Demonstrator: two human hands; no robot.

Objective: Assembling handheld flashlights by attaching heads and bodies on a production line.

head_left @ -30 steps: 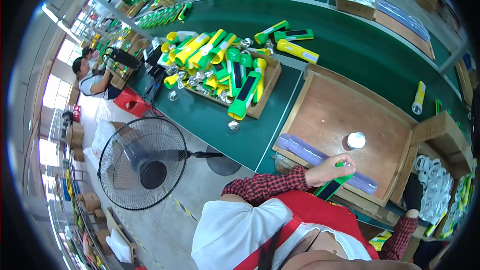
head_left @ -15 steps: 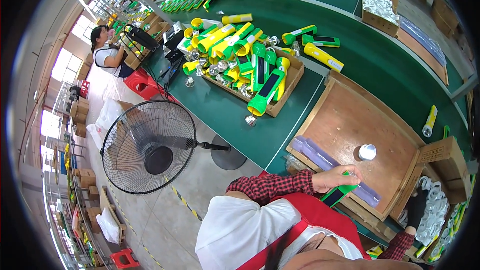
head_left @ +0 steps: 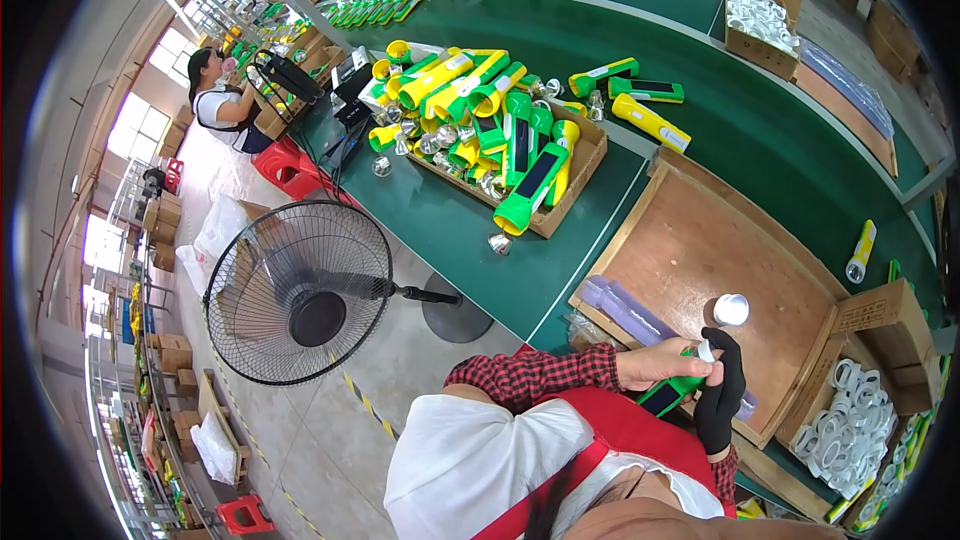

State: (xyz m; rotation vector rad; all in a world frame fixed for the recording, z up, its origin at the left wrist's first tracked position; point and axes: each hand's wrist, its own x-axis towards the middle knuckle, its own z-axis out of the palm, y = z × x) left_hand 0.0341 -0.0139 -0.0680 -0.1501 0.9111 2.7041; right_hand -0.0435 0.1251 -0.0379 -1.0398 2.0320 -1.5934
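Note:
My bare left hand (head_left: 662, 364) grips a green flashlight (head_left: 660, 400) with a dark panel on its side, held over the near edge of a shallow wooden tray (head_left: 760, 208). My right hand (head_left: 718, 400), in a black glove, has its fingers closed around the flashlight's head end. A white ring (head_left: 706, 351) shows there, between the fingers of both hands. Just beyond stands a round silvery-white piece (head_left: 731, 310) on the tray. Beside my left hand lies a strip of purplish clear plastic (head_left: 628, 310).
An open carton of white rings (head_left: 850, 430) stands right of the tray. At left, a cardboard box (head_left: 590, 175) is heaped with yellow-green flashlights and silver reflectors. More flashlights (head_left: 650, 122) lie on the green bench. A black fan (head_left: 298, 292) stands on the floor at left.
My right hand has come from the carton of white rings to the flashlight's head, bringing a white ring. My left hand keeps its hold. Across the bench, a co-worker's gloved hand has moved away.

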